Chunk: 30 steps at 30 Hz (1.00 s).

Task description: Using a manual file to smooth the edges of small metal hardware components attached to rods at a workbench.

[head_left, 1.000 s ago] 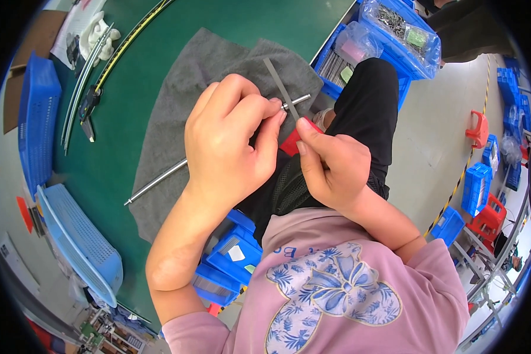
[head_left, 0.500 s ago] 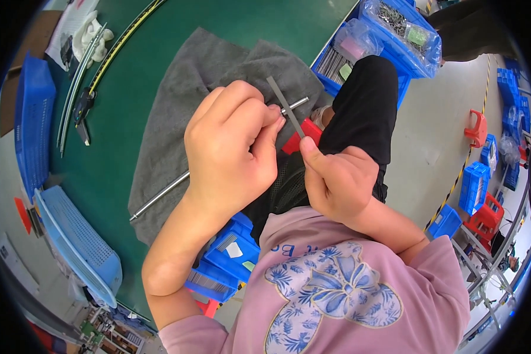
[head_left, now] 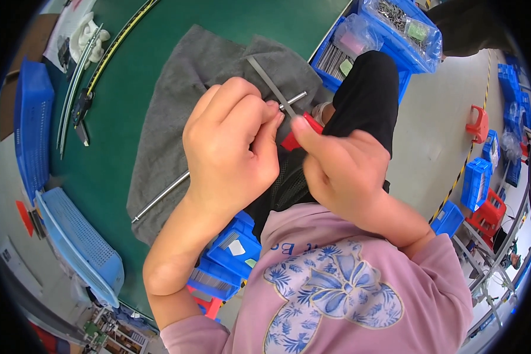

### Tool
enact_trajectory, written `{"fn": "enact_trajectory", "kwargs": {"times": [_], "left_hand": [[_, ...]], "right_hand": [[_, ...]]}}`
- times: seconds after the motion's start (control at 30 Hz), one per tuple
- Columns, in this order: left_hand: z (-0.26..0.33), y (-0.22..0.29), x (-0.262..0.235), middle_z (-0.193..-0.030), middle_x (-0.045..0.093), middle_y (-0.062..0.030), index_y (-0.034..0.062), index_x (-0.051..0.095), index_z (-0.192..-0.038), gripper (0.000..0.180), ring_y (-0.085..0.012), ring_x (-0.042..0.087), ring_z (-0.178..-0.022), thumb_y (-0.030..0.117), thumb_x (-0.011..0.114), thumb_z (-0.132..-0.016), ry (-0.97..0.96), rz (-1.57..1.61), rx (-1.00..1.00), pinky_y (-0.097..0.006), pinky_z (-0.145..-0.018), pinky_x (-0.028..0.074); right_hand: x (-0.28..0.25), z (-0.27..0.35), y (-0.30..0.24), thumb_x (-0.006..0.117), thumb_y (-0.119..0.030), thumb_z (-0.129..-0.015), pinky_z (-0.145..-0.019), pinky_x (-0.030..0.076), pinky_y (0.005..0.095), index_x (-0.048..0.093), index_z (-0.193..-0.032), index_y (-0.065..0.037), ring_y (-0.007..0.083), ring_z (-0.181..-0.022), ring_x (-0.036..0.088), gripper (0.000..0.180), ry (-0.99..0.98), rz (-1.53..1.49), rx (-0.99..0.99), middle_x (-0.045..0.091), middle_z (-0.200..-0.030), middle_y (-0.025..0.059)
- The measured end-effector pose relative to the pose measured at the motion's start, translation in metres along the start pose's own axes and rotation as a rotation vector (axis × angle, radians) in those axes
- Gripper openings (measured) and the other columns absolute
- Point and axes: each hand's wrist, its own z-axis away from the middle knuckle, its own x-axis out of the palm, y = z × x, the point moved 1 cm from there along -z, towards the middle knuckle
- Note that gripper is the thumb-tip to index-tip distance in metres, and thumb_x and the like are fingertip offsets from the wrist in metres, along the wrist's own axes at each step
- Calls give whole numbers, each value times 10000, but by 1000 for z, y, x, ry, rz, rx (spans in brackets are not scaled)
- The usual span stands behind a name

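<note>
My left hand [head_left: 229, 144] is closed on a thin shiny metal rod [head_left: 163, 196], pinching it near its far right end between thumb and fingers. The rod slants under the hand, with its long part showing at the lower left over a grey cloth [head_left: 174, 112]. My right hand [head_left: 351, 171], slightly blurred, is closed around one end of a flat, narrow grey file [head_left: 266, 79]. The file crosses the rod just beyond my left fingertips and seems to touch it. How far the file runs into my right hand is hidden.
On the green table [head_left: 177, 15] at left lie thin rods [head_left: 71, 100], a caliper [head_left: 82, 109] and a yellow-black strip [head_left: 118, 41]. Blue baskets [head_left: 79, 242] line the left edge. Blue bins [head_left: 336, 59] with metal parts stand at the far right; others [head_left: 233, 251] sit below my left forearm.
My right hand has moved up and left, sliding the file across the rod so that more of it sticks out beyond the rod. My left hand and the rod have barely moved.
</note>
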Motion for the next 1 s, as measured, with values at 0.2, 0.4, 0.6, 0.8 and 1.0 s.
{"fn": "enact_trajectory", "kwargs": {"times": [0.2,0.4,0.6,0.8,1.0], "left_hand": [[-1,0,1,-699,529,-72,16,562,-683,167,-251,510,-599,-65,696,-625,-8,9,9,-340,-520,411],[-2,-1,1,-696,534,-75,18,566,-689,164,-257,522,-606,-65,691,-622,-2,24,10,-343,-529,419],[-3,-2,-4,-723,545,-84,-32,560,-721,147,-170,532,-594,-109,685,-709,-34,-16,21,-253,-524,416],[0,-2,0,-693,525,-86,8,565,-701,160,-262,525,-601,-65,694,-641,12,-1,-2,-343,-525,417],[1,2,-2,-713,529,-82,-11,569,-713,146,-206,529,-602,-81,691,-673,-6,-11,-28,-291,-521,413]], "right_hand": [[3,-2,1,637,67,-586,-432,296,279,703,-1029,-18,133,-417,471,456,12,26,-30,522,-539,-3],[11,29,6,647,76,-625,-446,331,276,698,-972,-6,143,-411,467,359,21,54,-35,514,-543,-3],[29,22,7,674,75,-661,-447,341,270,681,-1003,15,152,-418,471,348,122,-20,-100,514,-541,13],[2,16,12,701,83,-666,-435,348,257,698,-968,19,151,-403,467,309,105,4,-56,603,-611,53],[-4,16,13,745,49,-675,-426,338,262,707,-968,-9,133,-401,478,301,67,-67,-26,647,-658,47]]}}
